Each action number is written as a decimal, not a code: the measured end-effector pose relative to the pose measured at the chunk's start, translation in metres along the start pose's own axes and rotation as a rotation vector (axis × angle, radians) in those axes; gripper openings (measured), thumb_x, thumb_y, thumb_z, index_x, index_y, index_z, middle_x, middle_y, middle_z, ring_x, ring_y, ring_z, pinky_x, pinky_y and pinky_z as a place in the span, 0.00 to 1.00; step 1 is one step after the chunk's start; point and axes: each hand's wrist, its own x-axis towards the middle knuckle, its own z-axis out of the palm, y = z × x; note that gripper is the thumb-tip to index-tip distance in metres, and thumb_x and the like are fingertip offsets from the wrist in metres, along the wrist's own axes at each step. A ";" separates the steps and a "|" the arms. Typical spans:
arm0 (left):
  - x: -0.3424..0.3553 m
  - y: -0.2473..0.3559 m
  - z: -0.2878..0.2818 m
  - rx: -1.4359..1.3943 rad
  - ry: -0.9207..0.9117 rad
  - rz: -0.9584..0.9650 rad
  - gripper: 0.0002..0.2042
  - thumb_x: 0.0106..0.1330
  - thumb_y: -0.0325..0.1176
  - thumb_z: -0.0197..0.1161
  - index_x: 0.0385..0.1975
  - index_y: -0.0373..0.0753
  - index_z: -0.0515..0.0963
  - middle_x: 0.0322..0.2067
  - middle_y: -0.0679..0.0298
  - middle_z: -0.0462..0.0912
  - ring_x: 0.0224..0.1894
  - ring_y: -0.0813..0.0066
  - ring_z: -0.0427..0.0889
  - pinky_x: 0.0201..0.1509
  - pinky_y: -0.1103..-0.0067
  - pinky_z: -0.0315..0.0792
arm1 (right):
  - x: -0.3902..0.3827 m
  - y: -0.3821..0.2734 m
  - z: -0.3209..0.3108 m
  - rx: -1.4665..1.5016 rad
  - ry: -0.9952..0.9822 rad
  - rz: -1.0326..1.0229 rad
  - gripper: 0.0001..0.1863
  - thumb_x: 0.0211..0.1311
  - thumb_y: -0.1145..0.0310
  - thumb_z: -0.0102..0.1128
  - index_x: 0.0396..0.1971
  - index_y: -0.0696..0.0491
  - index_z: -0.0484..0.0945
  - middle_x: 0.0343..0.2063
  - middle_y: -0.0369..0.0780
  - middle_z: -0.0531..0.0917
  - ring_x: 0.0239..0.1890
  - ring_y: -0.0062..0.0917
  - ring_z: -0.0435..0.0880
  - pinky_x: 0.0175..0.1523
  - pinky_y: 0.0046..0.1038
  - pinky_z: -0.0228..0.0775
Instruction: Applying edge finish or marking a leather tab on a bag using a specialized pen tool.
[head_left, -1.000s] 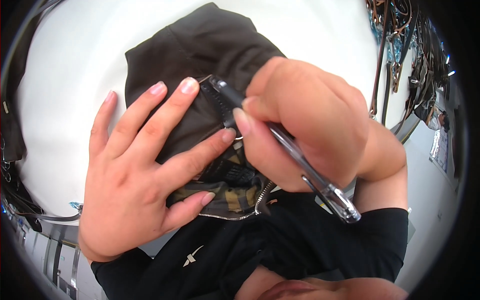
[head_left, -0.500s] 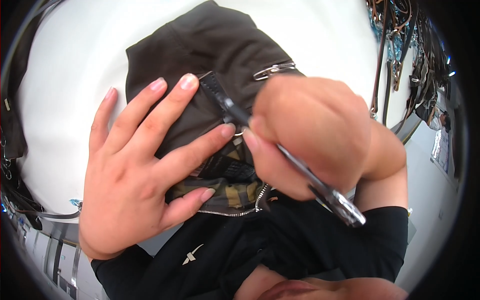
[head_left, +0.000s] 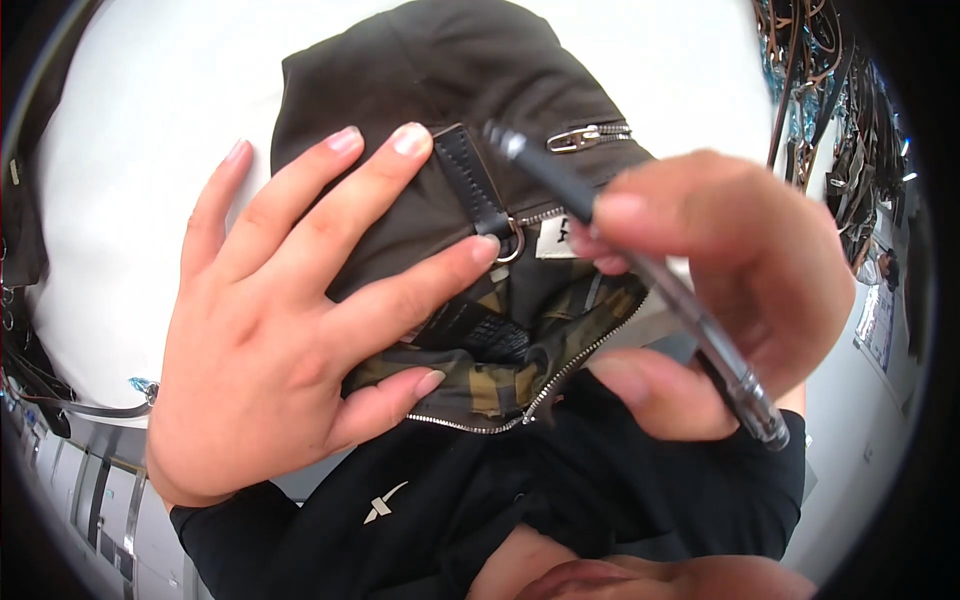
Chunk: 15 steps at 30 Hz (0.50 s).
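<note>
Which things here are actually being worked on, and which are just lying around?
In use:
left hand pressing flat on the dark jacket
right hand holding a pen

Lying about:
white table
hanging straps at upper right

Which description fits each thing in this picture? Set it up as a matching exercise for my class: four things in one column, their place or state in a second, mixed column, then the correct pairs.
Things
1. left hand
2. right hand
3. pen
4. dark brown garment

Descriptions
A. lies on the white table, zip open, camouflage lining showing
B. spread flat, fingers pressing on the fabric
C. dark tip pointing up and left, clear barrel
D. closed around a slim writing tool

Pairs: 1-B, 2-D, 3-C, 4-A
</note>
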 end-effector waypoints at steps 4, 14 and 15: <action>-0.003 -0.001 0.000 0.004 0.026 0.011 0.31 0.52 0.60 0.67 0.58 0.60 0.84 0.70 0.52 0.70 0.71 0.48 0.68 0.74 0.48 0.53 | 0.002 -0.006 0.014 -0.359 -0.004 -0.113 0.13 0.44 0.73 0.69 0.31 0.62 0.83 0.25 0.48 0.86 0.24 0.35 0.86 0.30 0.29 0.77; 0.005 0.002 -0.003 0.010 -0.004 0.001 0.31 0.48 0.57 0.68 0.55 0.57 0.86 0.70 0.51 0.71 0.71 0.47 0.68 0.75 0.47 0.51 | 0.004 -0.006 0.020 -0.434 0.029 -0.015 0.11 0.38 0.76 0.66 0.28 0.56 0.82 0.26 0.43 0.86 0.22 0.34 0.83 0.31 0.32 0.74; 0.002 0.002 -0.002 0.011 -0.002 -0.001 0.31 0.48 0.57 0.68 0.55 0.57 0.86 0.70 0.51 0.71 0.71 0.47 0.68 0.75 0.47 0.51 | 0.004 -0.008 0.021 -0.458 0.011 0.001 0.11 0.38 0.76 0.66 0.28 0.56 0.82 0.26 0.43 0.85 0.23 0.34 0.83 0.31 0.31 0.75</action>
